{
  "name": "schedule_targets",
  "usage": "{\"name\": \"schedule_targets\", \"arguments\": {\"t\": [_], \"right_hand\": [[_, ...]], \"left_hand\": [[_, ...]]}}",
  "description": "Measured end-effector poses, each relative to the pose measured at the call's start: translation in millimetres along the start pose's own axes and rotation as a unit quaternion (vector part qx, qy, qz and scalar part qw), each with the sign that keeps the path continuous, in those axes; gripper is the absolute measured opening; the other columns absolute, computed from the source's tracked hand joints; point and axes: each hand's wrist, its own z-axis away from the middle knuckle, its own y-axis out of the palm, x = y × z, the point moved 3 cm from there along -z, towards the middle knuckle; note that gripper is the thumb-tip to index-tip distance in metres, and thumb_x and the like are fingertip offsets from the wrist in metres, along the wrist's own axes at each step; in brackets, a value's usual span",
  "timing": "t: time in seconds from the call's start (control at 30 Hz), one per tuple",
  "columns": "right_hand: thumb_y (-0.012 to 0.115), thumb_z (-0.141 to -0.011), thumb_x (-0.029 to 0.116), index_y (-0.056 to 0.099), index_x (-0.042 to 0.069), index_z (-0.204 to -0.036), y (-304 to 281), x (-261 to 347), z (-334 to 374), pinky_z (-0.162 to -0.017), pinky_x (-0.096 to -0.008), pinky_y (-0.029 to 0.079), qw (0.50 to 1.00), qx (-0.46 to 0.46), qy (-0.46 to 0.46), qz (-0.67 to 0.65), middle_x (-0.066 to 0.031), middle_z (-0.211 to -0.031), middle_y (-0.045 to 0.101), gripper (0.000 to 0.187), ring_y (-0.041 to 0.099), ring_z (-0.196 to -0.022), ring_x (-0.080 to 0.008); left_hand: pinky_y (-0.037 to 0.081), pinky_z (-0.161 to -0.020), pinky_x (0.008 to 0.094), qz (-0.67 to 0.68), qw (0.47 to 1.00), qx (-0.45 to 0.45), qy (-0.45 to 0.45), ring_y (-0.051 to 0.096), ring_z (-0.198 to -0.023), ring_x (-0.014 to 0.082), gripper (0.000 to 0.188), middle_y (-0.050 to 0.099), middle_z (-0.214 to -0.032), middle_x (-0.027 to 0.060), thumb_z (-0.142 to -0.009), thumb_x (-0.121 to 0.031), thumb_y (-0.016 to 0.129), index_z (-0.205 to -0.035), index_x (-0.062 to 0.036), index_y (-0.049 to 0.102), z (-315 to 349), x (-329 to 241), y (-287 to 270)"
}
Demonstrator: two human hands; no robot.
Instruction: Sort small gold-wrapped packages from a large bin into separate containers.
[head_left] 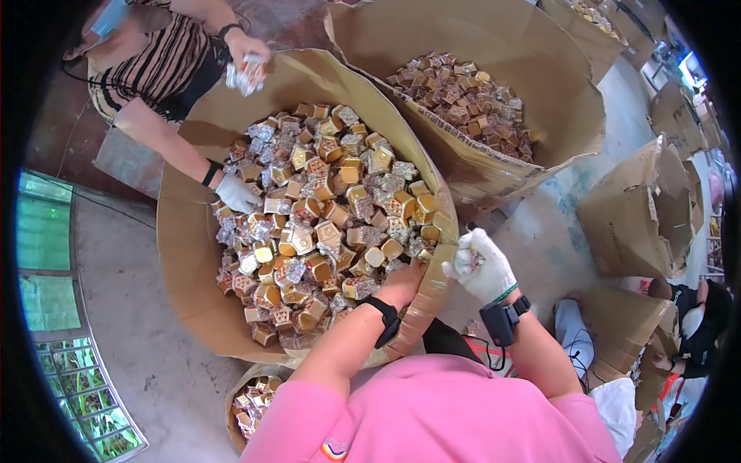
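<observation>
Apparently mid-pick: the bare left hand (401,284) dips among small gold-and-white pieces (328,235).

The pieces, some in shiny wrap, lie heaped in a large cardboard box (176,266); the left hand reaches in against its right wall, fingertips hidden, so I cannot tell whether they grip one. The gloved right hand (483,266) is curled closed just outside that wall, its contents unclear. The step looks like picking through the heap; lifting a piece calls for a firm fingertip hold and a path up past the wall. A co-worker's gloved hand (238,194) touches the heap's left side, crowding that end. A second box (494,176) stands close on the upper right; a wider stretch of floor (139,285) lies left.
</observation>
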Motion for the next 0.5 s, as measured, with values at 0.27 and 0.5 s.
{"name": "schedule_targets", "arguments": {"t": [0.27, 0.5], "right_hand": [[0.062, -0.091, 0.024, 0.06, 0.011, -0.092, -1.4, -19.7, -5.2, -0.08, -0.0415, 0.052, 0.998, 0.032, 0.035, -0.044, -0.0031, -0.09, 0.064, 0.013, 0.061, -0.071, -0.0168], [0.062, -0.086, 0.012, 0.061, 0.004, -0.088, 47.1, -33.8, -11.3, -0.065, -0.0332, 0.049, 0.98, 0.111, 0.049, 0.159, -0.0062, -0.083, 0.061, 0.008, 0.056, -0.065, -0.0158]], "left_hand": [[0.048, -0.085, 0.0393, 0.2, 0.969, -0.136, -0.047, 0.06, -0.097, 0.0338, 0.048, 0.059, -0.105, 0.0178, -0.077, -0.017, 0.07, -0.118, -0.0015, 0.051, 26.6, 21.2, -28.9], [0.05, -0.065, 0.0252, 0.653, 0.713, -0.229, -0.114, 0.062, -0.077, 0.0152, 0.043, 0.064, -0.099, 0.0066, -0.084, -0.015, 0.066, -0.123, -0.008, 0.051, 114.3, 31.0, -80.7]]}}
